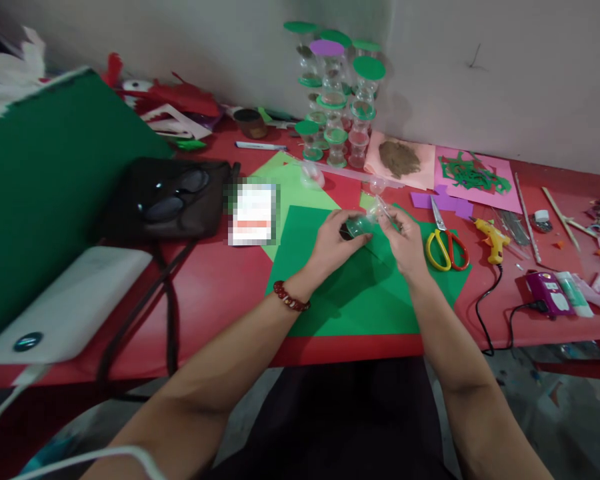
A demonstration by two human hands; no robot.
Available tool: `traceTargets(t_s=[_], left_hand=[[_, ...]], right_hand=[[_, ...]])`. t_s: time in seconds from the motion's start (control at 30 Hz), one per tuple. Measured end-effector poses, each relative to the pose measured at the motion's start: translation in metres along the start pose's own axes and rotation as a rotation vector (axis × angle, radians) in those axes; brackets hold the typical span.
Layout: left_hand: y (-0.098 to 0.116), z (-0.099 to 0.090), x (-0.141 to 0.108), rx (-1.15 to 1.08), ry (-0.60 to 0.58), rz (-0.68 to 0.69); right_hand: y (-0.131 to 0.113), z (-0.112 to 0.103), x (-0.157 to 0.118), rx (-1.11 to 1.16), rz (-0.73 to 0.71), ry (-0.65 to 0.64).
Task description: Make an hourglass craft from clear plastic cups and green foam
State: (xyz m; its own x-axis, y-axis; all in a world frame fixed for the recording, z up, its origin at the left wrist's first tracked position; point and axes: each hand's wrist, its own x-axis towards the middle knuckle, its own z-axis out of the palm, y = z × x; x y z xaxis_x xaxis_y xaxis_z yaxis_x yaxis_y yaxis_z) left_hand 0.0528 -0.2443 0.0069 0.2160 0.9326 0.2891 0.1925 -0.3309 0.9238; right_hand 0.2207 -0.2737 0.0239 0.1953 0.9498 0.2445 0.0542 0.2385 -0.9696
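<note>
Above a large green sheet [350,293], my left hand [334,243] curls its fingers round a clear plastic cup [359,227] lying on its side. My right hand [400,237] meets it at the cup's right end. Its fingers pinch a small clear piece [380,208], too blurred to make out well. Just beyond my hands, another small clear cup [377,185] stands on the table. Scissors [445,250] with yellow and red handles lie to the right of my right hand, partly on the green sheet.
Stacked clear cups with green discs [334,100] stand at the wall. Brown powder [399,158] and green paper shreds [473,173] lie on pink sheets. At right are a yellow glue gun [493,241] and its cord; at left, a black bag [165,200] and white power bank [75,300].
</note>
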Motion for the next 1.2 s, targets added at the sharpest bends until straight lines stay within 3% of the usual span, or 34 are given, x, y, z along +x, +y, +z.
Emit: traceTargets(t_s=[0.27,0.73,1.0,1.2], left_hand=[[0.002,0.000,0.000,0.006,0.005,0.009],[-0.004,0.003,-0.002,-0.197,-0.003,-0.071],[-0.006,0.002,-0.001,-0.147,0.011,-0.043],[-0.019,0.002,0.002,-0.014,-0.161,-0.158]], right_hand=[[0.002,0.002,0.000,-0.023,0.013,0.027],[0.001,0.001,-0.001,0.194,0.143,0.005],[0.012,-0.001,0.004,0.175,0.241,0.031],[0.013,-0.003,0.005,0.194,0.304,0.003]])
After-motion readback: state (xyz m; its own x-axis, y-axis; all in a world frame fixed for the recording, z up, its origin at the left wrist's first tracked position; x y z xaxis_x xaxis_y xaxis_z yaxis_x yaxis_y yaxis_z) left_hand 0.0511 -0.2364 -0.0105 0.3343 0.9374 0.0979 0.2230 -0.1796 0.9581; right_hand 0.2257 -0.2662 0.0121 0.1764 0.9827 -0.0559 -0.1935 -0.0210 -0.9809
